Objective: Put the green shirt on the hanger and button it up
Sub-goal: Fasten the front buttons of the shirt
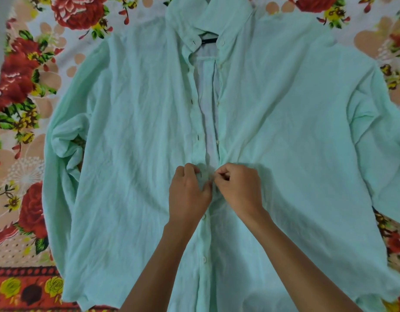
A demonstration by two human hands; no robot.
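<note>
Your shirt [131, 136] lies flat on the bedsheet [25, 91], collar away from you, with the hanger [208, 40] inside its neck. Your left hand [189, 194] and right hand [239, 190] meet mid-placket, pinching the opposing edges.

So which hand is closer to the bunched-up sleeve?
Left. The left hand pinches the shirt front at the middle, on the bunched sleeve's side. The right hand is just beyond it, farther away.

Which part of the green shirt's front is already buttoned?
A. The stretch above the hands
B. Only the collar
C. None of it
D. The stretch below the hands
D: below the left hand and right hand, the green shirt is closed with buttons showing, while above them the placket gapes open.
</note>
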